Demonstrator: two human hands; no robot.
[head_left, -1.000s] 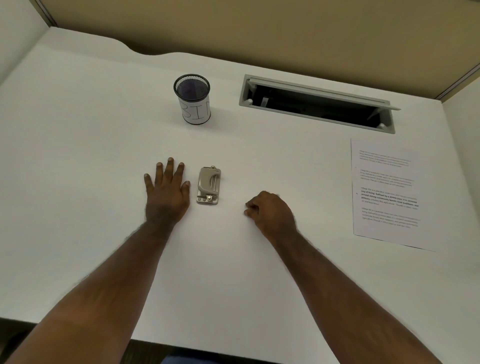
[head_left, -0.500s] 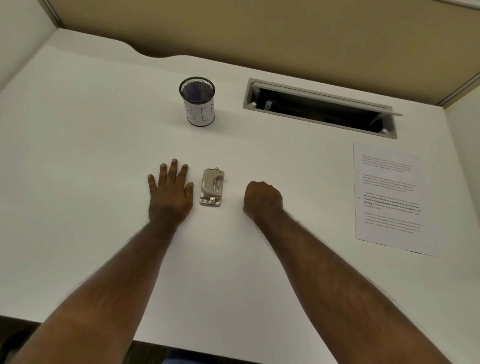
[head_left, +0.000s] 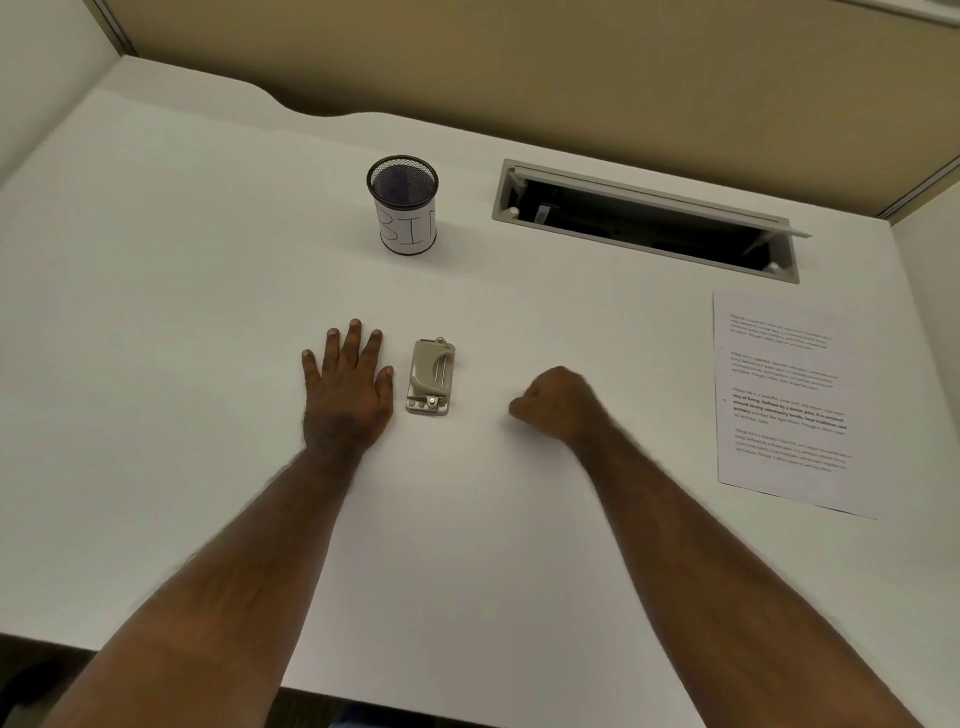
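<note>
Bounding the white desk (head_left: 156, 312) at the back, a tan partition (head_left: 571, 62) is seen, and a wavy cut-out is made in the far edge at the left. The near edge is crossed by both forearms. Wide bare surface is left beyond the left hand (head_left: 345, 387) on its outer side, and nearer the person.

Between the hands a small hole punch (head_left: 431, 376) is placed, just beside the left hand's thumb and apart from the right hand (head_left: 558, 402). The left hand is laid flat, palm down, fingers straight and slightly spread. The right hand is curled into a fist on the desk, with nothing held.

Farther back a black mesh cup (head_left: 404, 205) is stood upright. To its right a recessed cable hatch (head_left: 644, 223) is set into the desk, flap raised. A printed sheet (head_left: 784, 400) is laid near the right edge, well apart from the punch.

"BIN" is hand-lettered on the white label wrapped round the cup. Paragraphs are printed on the sheet, one in bold, but they cannot be read.

The punch is seen as beige-grey, a rounded lever on a flat base, its length running away from the person, with small knobs at its near end.
</note>
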